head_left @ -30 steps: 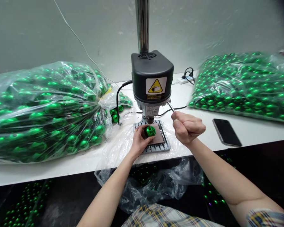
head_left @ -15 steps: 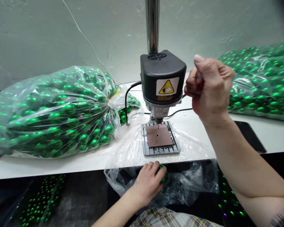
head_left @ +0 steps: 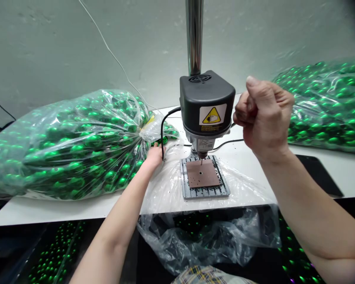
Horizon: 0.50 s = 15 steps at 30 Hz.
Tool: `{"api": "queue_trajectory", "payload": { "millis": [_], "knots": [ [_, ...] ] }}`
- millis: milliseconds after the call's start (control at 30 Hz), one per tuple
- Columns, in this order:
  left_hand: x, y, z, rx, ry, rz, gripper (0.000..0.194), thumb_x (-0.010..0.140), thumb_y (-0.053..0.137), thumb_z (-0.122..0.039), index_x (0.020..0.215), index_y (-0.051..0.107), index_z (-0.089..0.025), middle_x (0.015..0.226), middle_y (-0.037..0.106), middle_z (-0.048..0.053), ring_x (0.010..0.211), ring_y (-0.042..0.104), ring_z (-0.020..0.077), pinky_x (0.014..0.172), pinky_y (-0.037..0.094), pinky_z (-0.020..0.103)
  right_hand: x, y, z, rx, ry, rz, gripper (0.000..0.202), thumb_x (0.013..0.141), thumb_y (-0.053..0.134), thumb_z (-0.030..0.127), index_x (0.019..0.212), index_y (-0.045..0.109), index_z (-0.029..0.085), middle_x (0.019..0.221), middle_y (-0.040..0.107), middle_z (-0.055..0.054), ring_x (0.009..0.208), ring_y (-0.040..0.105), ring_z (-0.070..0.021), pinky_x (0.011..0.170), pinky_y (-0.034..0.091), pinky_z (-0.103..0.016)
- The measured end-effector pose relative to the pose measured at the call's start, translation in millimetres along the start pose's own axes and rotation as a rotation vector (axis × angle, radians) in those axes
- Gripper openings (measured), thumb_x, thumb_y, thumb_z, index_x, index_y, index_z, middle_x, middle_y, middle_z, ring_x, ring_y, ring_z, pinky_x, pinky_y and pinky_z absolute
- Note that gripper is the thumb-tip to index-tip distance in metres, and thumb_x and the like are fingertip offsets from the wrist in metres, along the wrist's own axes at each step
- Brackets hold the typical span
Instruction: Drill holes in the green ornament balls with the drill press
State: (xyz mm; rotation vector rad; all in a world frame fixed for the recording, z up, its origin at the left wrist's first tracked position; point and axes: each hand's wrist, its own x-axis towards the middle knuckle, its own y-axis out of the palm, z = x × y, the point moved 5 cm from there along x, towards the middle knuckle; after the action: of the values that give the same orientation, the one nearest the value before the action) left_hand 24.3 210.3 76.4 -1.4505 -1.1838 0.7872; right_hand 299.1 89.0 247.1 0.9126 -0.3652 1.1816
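Observation:
A black drill press [head_left: 207, 102] with a yellow warning label stands at the centre, its bit over a brown square pad [head_left: 203, 173] with a small hole, on a grey slotted base [head_left: 207, 192]. My right hand [head_left: 264, 114] is curled closed at the right side of the drill head, and what it grips is hidden. Behind the black cable, my left hand [head_left: 155, 154] reaches to the green balls [head_left: 165, 139] at the mouth of the left bag. Its fingers are mostly hidden among them.
Large clear bags of shiny green balls lie at left [head_left: 77, 146] and right [head_left: 328, 106]. A black phone [head_left: 319, 173] rests on the white table. Clear plastic [head_left: 201, 240] hangs over the front edge, with more green balls below.
My left hand has moved from the table's front edge, where it held a green ball, up and left to the bag's mouth. That ball is no longer in my hand. The view has shifted slightly.

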Motion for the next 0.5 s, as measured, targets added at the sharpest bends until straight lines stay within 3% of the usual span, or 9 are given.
{"api": "queue_trajectory", "payload": {
  "millis": [100, 200, 267, 300, 400, 433, 500],
  "knots": [
    [8, 3.1, -2, 0.023, -0.037, 0.027, 0.014, 0.073, 0.063, -0.006, 0.078, 0.067, -0.017, 0.094, 0.064, 0.018, 0.112, 0.058, 0.0383, 0.097, 0.047, 0.051, 0, 0, 1, -0.006, -0.01, 0.007, 0.051, 0.081, 0.079, 0.036, 0.048, 0.043, 0.021, 0.044, 0.038, 0.005, 0.035, 0.025, -0.0055, 0.032, 0.013, -0.029],
    [-12, -10.4, 0, 0.047, -0.047, 0.009, 0.02, 0.076, 0.062, -0.006, 0.092, 0.069, -0.015, 0.109, 0.062, 0.021, 0.117, 0.056, 0.0413, 0.097, 0.047, 0.052, 0, 0, 1, -0.032, -0.005, 0.024, 0.052, 0.083, 0.077, 0.039, 0.05, 0.041, 0.021, 0.044, 0.037, 0.005, 0.036, 0.027, -0.0052, 0.033, 0.016, -0.028],
    [-40, -28.0, 0, 0.019, -0.057, -0.122, 0.03, 0.079, 0.065, -0.012, 0.108, 0.067, -0.018, 0.118, 0.06, 0.019, 0.12, 0.056, 0.0402, 0.098, 0.048, 0.051, 0, 0, 1, -0.027, -0.013, 0.028, 0.053, 0.084, 0.076, 0.04, 0.05, 0.04, 0.021, 0.044, 0.036, 0.006, 0.036, 0.027, -0.0052, 0.033, 0.015, -0.028],
    [-59, -37.9, -2, -0.035, -0.079, -0.25, 0.033, 0.081, 0.068, -0.018, 0.114, 0.065, -0.02, 0.119, 0.06, 0.017, 0.12, 0.056, 0.0383, 0.099, 0.048, 0.049, 1, 0, 1, -0.027, -0.02, 0.037, 0.054, 0.085, 0.076, 0.041, 0.05, 0.039, 0.022, 0.044, 0.035, 0.006, 0.036, 0.027, -0.0052, 0.033, 0.015, -0.028],
    [-122, -48.2, -12, -0.444, -0.23, -0.673, 0.044, 0.082, 0.074, -0.039, 0.12, 0.059, -0.023, 0.117, 0.064, 0.011, 0.109, 0.064, 0.0278, 0.092, 0.054, 0.04, 1, 1, 1, -0.052, -0.038, 0.067, 0.056, 0.087, 0.073, 0.045, 0.052, 0.036, 0.022, 0.044, 0.034, 0.006, 0.036, 0.028, -0.0055, 0.034, 0.017, -0.027],
    [-136, -38.0, -20, -0.664, -0.267, -0.676, 0.05, 0.081, 0.076, -0.044, 0.122, 0.056, -0.023, 0.112, 0.066, 0.009, 0.101, 0.067, 0.0243, 0.084, 0.056, 0.036, 1, 1, 0, -0.063, -0.039, 0.072, 0.057, 0.088, 0.073, 0.046, 0.052, 0.035, 0.022, 0.044, 0.034, 0.006, 0.036, 0.028, -0.0055, 0.034, 0.017, -0.026],
    [-147, -4.3, -46, -1.076, -0.282, -0.452, 0.055, 0.082, 0.074, -0.051, 0.124, 0.054, -0.022, 0.109, 0.071, 0.009, 0.092, 0.07, 0.0221, 0.073, 0.057, 0.032, 2, 0, 0, -0.075, -0.047, 0.06, 0.058, 0.088, 0.072, 0.047, 0.052, 0.034, 0.022, 0.043, 0.032, 0.006, 0.036, 0.027, -0.0057, 0.035, 0.017, -0.026]
  ]
}}
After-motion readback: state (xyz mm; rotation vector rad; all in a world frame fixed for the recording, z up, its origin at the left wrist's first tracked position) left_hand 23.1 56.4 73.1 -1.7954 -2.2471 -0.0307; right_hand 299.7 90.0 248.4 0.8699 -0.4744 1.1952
